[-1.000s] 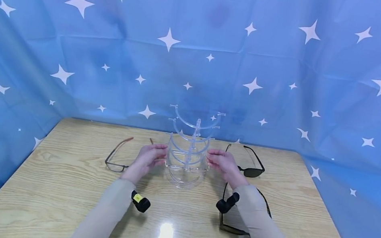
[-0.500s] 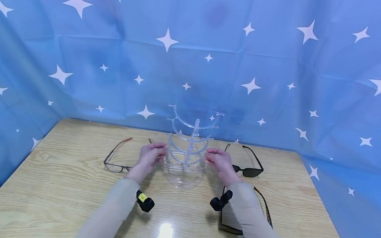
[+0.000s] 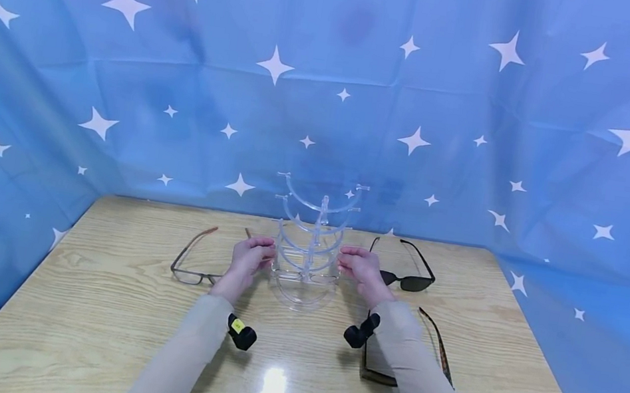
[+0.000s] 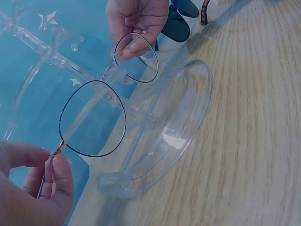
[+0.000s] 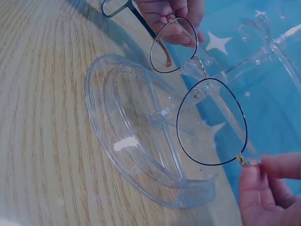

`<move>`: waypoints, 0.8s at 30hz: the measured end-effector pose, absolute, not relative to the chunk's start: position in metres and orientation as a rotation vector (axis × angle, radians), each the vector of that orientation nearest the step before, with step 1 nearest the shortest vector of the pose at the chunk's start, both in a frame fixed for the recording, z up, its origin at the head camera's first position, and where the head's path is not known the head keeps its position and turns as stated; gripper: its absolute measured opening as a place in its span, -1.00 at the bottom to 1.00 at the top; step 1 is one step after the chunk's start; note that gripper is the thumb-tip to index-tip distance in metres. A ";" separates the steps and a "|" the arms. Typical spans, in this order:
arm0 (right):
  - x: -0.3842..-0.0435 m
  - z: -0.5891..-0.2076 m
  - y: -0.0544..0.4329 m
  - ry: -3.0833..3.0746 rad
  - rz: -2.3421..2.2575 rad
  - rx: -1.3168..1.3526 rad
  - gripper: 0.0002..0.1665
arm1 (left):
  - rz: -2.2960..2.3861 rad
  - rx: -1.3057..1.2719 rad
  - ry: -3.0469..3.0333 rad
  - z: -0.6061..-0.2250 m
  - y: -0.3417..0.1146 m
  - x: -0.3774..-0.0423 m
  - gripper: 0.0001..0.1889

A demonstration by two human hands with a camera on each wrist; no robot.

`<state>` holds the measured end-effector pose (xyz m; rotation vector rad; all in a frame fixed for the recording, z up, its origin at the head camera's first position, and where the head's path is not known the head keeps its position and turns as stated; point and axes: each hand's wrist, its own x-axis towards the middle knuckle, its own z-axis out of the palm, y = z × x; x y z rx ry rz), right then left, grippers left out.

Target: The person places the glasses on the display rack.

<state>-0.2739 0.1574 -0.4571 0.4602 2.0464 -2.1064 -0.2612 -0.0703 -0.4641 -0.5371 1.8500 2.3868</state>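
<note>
A clear plastic eyeglass display stand (image 3: 320,223) with several curved arms stands upright on the table. Thin round wire-rimmed glasses (image 5: 204,69), dark-edged with gold parts, lie across its lowest arm, the bridge at the clear nose piece. My left hand (image 3: 247,262) pinches one side of these glasses by the hinge between thumb and fingers, as the left wrist view shows up close. On the opposite side, my right hand (image 3: 366,275) pinches the other hinge end in the same way. The temples are mostly hidden behind the fingers.
Left of the stand lie dark-framed glasses (image 3: 189,272) with brown temple tips. Black sunglasses (image 3: 416,284) rest behind my right hand. Tortoiseshell-templed glasses (image 3: 380,377) sit partly under my right forearm. A blue star-patterned curtain (image 3: 337,126) hangs behind the table.
Both hands keep their pinch on the wire-rimmed glasses. My right forearm and wrist have shifted slightly left, uncovering more of the sunglasses; the left wrist has edged a little right.
</note>
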 end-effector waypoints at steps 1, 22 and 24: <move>-0.274 -0.457 0.157 2.045 -2.108 0.464 -0.61 | 2.380 -0.542 1.854 -0.464 -0.070 -0.261 -0.73; -0.263 -0.444 0.156 2.257 -2.050 0.455 -0.65 | 2.321 -0.522 1.989 -0.459 -0.077 -0.258 -0.71; -0.260 -0.441 0.158 2.261 -2.058 0.431 -0.66 | 2.317 -0.508 2.001 -0.458 -0.079 -0.257 -0.71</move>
